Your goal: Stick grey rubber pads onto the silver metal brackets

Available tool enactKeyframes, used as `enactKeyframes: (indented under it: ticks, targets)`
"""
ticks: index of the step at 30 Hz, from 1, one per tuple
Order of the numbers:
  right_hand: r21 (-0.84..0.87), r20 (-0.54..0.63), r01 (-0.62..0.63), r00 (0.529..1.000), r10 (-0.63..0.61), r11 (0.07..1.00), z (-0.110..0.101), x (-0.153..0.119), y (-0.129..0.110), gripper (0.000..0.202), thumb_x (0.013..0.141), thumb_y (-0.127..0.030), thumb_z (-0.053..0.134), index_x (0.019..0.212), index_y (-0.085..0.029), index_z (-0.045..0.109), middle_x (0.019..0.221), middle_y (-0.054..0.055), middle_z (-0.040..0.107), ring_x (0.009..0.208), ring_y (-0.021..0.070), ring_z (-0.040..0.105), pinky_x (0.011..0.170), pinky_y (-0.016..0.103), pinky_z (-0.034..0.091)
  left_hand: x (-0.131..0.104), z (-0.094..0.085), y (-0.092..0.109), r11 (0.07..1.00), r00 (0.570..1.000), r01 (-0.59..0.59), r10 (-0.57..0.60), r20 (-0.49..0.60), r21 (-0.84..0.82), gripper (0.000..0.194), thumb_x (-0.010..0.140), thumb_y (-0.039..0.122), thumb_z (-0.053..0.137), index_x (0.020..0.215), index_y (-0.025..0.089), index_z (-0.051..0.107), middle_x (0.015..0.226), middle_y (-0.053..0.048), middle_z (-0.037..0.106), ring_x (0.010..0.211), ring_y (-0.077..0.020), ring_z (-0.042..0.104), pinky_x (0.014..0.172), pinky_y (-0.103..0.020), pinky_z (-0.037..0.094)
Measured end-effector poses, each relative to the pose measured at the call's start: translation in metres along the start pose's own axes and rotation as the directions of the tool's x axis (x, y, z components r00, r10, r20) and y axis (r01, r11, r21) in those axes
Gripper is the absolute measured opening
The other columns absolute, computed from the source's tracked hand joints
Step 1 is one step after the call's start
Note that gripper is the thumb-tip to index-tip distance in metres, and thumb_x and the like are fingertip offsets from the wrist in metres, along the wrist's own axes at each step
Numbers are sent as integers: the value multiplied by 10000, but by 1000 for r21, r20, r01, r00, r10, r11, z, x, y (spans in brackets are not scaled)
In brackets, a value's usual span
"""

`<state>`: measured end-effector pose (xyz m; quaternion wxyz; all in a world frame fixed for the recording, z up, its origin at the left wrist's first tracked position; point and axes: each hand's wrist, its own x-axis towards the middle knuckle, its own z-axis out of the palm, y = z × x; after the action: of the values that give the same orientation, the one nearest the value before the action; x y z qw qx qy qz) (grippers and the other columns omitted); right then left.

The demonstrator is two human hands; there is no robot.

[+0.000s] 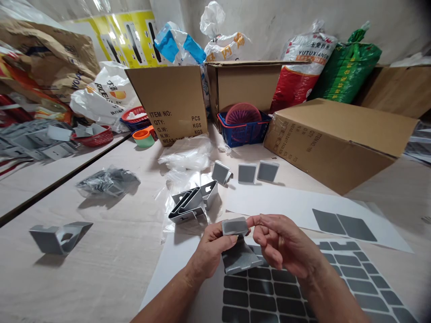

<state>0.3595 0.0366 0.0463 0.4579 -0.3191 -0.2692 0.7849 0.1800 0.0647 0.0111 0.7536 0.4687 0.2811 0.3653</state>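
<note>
A bent grey metal stand [240, 258] is held above the sheets, pinched at its upper part by my left hand [210, 246]. My right hand [281, 242] is beside it, its index fingertip touching the stand's upper right edge and its other fingers loosely curled, nothing visible between them. Below lies a white sheet with rows of dark grey rounded pads [262, 305]. Another white sheet [269, 202] behind it bears two larger grey pads [357, 226]. Several nested metal stands [190, 204] rest on clear plastic to the left of my hands.
Three stands with grey faces [247, 173] stand farther back. A lone stand [60, 237] and a bagged bundle [107, 181] lie left. Cardboard boxes [336, 139], a blue basket [240, 133] and a red basket [97, 138] line the back.
</note>
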Motion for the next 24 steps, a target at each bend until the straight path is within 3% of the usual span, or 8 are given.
enactKeyframes:
  ticks: [10, 16, 24]
  targets:
    - [-34, -21, -5, 1000, 5, 999, 2, -1, -1, 252, 833, -347, 536, 893, -115, 614, 599, -19, 556, 302, 29, 451, 289, 130, 352, 0, -1, 0, 999, 1000, 7, -6, 22, -53, 404, 715, 163, 546, 1112, 119, 612, 1034, -114, 661, 983, -274, 563, 893, -390, 367]
    - [-41, -7, 6, 1000, -6, 999, 3, -2, -1, 262, 849, -339, 513, 922, -107, 610, 604, -14, 562, 310, 31, 465, 300, 130, 352, -1, 1, 1, 997, 1000, 1, 0, 6, -72, 329, 788, 218, 521, 1084, 121, 629, 1058, -109, 651, 1014, -258, 553, 955, -384, 324]
    - [-91, -31, 12, 999, -15, 996, 6, -2, -3, 246, 849, -333, 514, 897, -115, 619, 596, -15, 558, 308, 29, 473, 303, 128, 316, 0, 1, 0, 992, 1000, 19, -21, -8, -128, 318, 836, 227, 474, 1092, 106, 619, 977, -130, 678, 932, -258, 595, 880, -402, 388]
